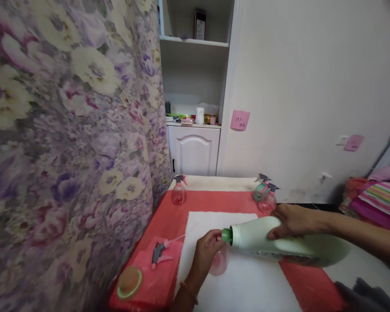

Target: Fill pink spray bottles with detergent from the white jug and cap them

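My right hand (292, 221) grips a large pale green jug (256, 236), tipped on its side with its green spout pointing left. My left hand (208, 249) is closed around the neck of a small clear pink spray bottle (219, 262), which stands on a white cloth without its trigger top. The jug's spout is right at the bottle's mouth; whether liquid flows I cannot tell. Left of the cloth lies a grey and pink spray trigger (159, 253) with its thin tube. Near it sits a round green-rimmed cap (130, 281).
A pink spray bottle (179, 193) stands at the table's back left. A green spray bottle (260, 190) and another pink one (268, 201) stand at the back right. A floral curtain (68, 151) hangs along the left, and a white cabinet (195, 149) is behind.
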Available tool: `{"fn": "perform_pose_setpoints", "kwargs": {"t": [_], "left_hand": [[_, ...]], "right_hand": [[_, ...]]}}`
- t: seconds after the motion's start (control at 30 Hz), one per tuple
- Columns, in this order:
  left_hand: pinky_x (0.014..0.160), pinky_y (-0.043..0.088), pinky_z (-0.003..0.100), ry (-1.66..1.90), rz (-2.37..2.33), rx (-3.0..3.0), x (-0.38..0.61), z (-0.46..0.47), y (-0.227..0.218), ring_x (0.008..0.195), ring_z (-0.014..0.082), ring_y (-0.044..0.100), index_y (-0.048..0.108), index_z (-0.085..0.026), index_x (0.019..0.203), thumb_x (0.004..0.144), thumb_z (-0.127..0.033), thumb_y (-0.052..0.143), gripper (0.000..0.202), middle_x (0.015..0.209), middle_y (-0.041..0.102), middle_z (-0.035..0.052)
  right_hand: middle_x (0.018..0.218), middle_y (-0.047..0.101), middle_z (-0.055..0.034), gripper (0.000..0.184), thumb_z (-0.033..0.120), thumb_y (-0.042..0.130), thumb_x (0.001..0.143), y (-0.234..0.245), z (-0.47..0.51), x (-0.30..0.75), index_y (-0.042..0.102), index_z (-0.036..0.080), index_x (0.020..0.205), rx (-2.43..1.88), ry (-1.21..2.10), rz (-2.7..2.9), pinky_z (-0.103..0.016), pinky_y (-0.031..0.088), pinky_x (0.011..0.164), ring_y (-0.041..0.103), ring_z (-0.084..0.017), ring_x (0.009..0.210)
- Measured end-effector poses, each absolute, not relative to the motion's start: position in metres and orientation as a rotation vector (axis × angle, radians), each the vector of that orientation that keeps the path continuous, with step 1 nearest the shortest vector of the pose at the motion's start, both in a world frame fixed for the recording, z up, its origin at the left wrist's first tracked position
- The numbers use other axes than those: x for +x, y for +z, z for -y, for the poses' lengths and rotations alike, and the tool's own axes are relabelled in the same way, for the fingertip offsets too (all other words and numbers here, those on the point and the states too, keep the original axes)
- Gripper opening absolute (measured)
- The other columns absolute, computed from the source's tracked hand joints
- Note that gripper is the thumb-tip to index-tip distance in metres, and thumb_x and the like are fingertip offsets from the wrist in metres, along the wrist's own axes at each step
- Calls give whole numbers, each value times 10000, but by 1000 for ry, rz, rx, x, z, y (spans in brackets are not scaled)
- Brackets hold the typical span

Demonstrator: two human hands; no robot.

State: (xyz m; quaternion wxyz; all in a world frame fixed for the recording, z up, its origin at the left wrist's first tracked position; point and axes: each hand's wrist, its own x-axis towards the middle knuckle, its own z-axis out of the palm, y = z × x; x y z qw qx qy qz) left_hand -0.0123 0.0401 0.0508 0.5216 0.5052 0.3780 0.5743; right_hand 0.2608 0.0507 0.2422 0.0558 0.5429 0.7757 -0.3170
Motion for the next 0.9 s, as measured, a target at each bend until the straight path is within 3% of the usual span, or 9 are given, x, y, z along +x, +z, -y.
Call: {"fn": "perform_pose_setpoints", "kwargs": {"t": [0.17,0.53,0.9], "left_hand": [[795,497,290,1366,-910,1218,-12,-39,55,867,208,674,738,-189,892,678,-197,719,215,874,759,36],[794,486,278,1351,-923,1240,-12,-36,56,859,202,668,732,-185,886,695,-222,724,195,850,748,27],[799,497,290,1354,-933,1220,-11,-35,59,887,220,678,733,-187,884,692,-220,712,196,874,760,34]], "right_hand": [[544,562,-21,313,493,714,693,249,-48,257,587,208,716,1656,-1010,-2366,-275,384,419,513,-147,452],[588,564,15,370,508,681,713,257,-45,250,608,164,828,1639,-1000,-2341,-235,388,416,498,-110,447],[563,552,11,400,560,663,717,263,-43,246,581,169,702,1642,-947,-2318,-243,380,422,494,-106,441]]}}
